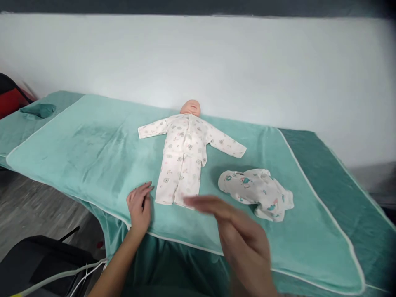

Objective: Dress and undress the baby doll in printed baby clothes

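Observation:
A baby doll (pixel 191 108) lies on its back at the far middle of the bed, dressed in a white patterned long-sleeved top (pixel 185 134) and matching trousers (pixel 177 177). Beside the trouser legs, my left hand (pixel 140 202) rests on the green cover, its fingers loosely stretched and holding nothing. My right hand (pixel 238 239) is raised near the camera, slightly blurred, with its fingers extended and nothing seen in it. Beyond it, a bunched white garment (pixel 256 192) with teal prints lies to the right of the doll.
The green cover (pixel 93 152) with white piping spreads over a bed with a face hole (pixel 38 110) at the left. A white wall (pixel 198 62) stands behind. At lower left are a black chair (pixel 46 264) and pale cables (pixel 62 275).

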`<action>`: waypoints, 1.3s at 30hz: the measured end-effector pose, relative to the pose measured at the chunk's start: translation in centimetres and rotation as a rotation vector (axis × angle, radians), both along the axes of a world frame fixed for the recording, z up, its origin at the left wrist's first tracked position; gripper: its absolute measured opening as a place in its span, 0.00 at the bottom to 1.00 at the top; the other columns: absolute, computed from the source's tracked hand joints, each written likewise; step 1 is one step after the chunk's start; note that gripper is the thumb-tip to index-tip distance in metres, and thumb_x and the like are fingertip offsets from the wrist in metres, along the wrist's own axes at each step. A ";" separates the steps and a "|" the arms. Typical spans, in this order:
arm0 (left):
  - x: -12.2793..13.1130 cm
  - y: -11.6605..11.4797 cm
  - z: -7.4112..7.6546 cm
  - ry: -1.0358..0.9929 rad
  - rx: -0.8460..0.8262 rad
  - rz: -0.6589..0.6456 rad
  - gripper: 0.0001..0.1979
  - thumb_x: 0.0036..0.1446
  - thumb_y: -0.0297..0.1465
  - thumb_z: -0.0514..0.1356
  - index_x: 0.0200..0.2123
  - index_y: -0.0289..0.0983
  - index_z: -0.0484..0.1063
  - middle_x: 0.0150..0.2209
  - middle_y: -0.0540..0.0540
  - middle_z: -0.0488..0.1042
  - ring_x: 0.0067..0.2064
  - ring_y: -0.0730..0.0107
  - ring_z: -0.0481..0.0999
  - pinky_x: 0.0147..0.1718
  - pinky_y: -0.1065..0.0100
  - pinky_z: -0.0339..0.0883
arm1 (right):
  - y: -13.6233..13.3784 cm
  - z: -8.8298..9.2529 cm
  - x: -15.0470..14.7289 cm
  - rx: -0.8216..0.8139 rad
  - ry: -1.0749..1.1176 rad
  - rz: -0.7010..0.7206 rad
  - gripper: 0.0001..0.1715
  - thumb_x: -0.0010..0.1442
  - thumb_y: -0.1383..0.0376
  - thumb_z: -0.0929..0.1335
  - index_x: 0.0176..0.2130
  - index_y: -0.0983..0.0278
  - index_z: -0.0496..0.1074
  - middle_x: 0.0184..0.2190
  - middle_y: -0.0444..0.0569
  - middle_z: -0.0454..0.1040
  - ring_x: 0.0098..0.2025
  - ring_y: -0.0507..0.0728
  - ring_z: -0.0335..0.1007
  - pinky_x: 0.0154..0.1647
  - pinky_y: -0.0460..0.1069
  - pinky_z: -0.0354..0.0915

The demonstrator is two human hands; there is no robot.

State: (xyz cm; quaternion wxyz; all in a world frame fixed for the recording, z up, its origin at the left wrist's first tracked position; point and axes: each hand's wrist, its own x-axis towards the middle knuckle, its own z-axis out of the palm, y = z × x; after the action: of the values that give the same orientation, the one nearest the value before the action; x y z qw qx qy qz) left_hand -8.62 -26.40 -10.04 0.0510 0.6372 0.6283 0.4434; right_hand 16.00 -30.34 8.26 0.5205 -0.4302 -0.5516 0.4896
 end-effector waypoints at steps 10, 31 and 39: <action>2.8 12.4 7.1 -0.705 -0.142 0.013 0.14 0.66 0.32 0.58 0.53 0.41 0.78 0.59 0.43 0.80 0.61 0.60 0.78 0.64 0.56 0.71 | 20.5 -5.3 -1.0 0.236 -0.054 -0.423 0.11 0.67 0.59 0.69 0.45 0.57 0.81 0.48 0.48 0.82 0.52 0.61 0.78 0.56 0.58 0.72; 9.7 29.7 12.0 -0.026 -0.097 -0.540 0.20 0.72 0.30 0.49 0.58 0.41 0.76 0.62 0.45 0.78 0.66 0.62 0.74 0.68 0.55 0.65 | 32.6 -8.3 0.2 0.123 -0.137 -0.401 0.12 0.64 0.60 0.67 0.46 0.58 0.76 0.48 0.48 0.81 0.51 0.59 0.76 0.59 0.58 0.68; 9.5 29.4 12.0 -0.096 -0.172 -0.530 0.19 0.72 0.33 0.51 0.60 0.42 0.74 0.64 0.46 0.76 0.67 0.62 0.72 0.70 0.55 0.63 | 32.4 -8.1 0.3 0.113 -0.183 -0.400 0.12 0.64 0.60 0.66 0.46 0.58 0.77 0.48 0.48 0.81 0.50 0.60 0.76 0.57 0.58 0.68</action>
State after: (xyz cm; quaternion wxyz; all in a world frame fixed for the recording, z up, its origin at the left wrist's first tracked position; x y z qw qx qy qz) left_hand 0.84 2.96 2.01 0.2485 0.7510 0.4719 0.3893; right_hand 16.26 2.08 0.17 0.5782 -0.5437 -0.5270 0.3039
